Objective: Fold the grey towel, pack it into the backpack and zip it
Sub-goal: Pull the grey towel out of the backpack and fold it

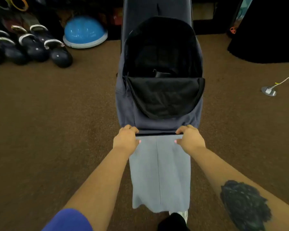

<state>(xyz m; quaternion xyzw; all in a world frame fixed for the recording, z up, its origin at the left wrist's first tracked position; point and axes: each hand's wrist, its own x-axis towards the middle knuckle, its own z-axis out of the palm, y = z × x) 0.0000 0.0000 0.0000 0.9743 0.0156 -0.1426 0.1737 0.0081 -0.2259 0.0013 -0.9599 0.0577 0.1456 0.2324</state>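
Both hands' fingers clenched on grey towel (160, 172) top corners; backpack (162, 67) unzipped.

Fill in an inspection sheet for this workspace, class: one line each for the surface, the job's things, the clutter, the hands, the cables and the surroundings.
Surface: brown carpet floor; a dark bench carries the backpack.
Job's things: grey towel hangs lengthwise from both hands, a fold line down its middle; grey backpack lies open, its black-lined flap dropped forward, not zipped.
Clutter: a small dark item sits inside the backpack, too dim to identify.
Hands: left hand and right hand each pinch a top corner of the towel.
Cables: a white cable runs to a floor outlet plate.
Surroundings: blue half-dome balance trainer, row of dark kettlebells.
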